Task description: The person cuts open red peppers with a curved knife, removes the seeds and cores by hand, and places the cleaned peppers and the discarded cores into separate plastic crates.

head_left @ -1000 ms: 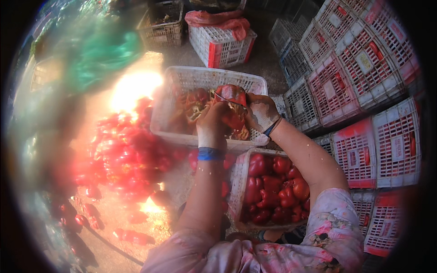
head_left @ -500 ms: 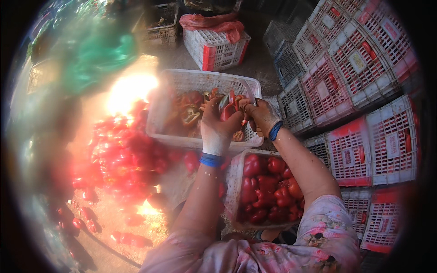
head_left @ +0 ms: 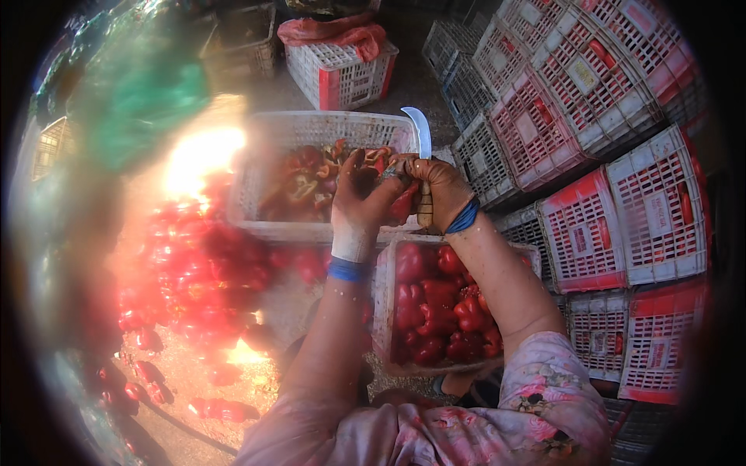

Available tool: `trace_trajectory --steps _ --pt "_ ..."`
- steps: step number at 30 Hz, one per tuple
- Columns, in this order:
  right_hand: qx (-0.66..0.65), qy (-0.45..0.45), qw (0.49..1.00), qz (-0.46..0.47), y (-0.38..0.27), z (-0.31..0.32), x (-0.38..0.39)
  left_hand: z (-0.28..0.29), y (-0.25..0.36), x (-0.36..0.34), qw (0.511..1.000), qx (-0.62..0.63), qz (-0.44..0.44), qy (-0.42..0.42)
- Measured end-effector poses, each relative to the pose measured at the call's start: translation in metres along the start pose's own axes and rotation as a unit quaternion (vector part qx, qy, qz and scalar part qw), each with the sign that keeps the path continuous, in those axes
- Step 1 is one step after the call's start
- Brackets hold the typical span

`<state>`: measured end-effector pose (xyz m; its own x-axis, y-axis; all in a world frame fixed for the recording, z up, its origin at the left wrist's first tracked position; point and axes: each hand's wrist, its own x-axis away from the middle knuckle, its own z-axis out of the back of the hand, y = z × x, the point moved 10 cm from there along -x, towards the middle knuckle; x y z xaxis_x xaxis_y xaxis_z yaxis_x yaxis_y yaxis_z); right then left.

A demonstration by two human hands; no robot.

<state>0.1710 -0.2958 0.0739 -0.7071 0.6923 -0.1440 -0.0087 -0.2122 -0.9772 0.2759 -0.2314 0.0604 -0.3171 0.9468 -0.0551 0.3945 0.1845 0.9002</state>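
My left hand (head_left: 359, 208), in a soiled white glove, is closed round a red bell pepper (head_left: 402, 206) that its fingers partly cover. My gloved right hand (head_left: 443, 193) grips a curved knife (head_left: 420, 130) by its handle, which shows below the fist. The blade points up and away, apart from the pepper. Right-hand fingertips meet the pepper's top; what they pinch there is too small to make out. Both hands are over the near right part of a white crate (head_left: 252, 227) holding pepper scraps (head_left: 305, 182). Closer to me, a second crate (head_left: 383, 299) holds whole red peppers (head_left: 440, 304).
Stacked crates (head_left: 579, 210) of peppers line the right side. A heap of red peppers (head_left: 206, 268) lies on the floor at left, blurred by glare. Farther off stands a crate (head_left: 342, 74) with a red mesh bag (head_left: 330, 33) on top.
The knife blade has swung up, clear of the pepper, and its handle now shows below my right hand. The whole view has shifted, so the crates sit farther left.
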Motion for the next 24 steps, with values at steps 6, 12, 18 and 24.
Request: trace_trajectory --steps 6,12,18,24 --pt "0.109 0.066 0.991 0.05 0.013 0.003 -0.022 -0.005 0.009 0.007 0.996 0.001 -0.064 -0.061" --pt "0.129 0.022 0.99 0.058 0.012 0.008 -0.024 0.01 -0.002 0.002 0.994 -0.102 -0.035 -0.002" --pt "0.067 0.069 0.991 0.089 0.045 0.024 -0.035 0.012 -0.006 -0.003 0.992 -0.12 -0.045 -0.004" --pt "0.059 0.077 0.994 0.045 0.035 0.014 -0.031 0.015 -0.017 -0.014 0.983 0.181 0.019 -0.005"
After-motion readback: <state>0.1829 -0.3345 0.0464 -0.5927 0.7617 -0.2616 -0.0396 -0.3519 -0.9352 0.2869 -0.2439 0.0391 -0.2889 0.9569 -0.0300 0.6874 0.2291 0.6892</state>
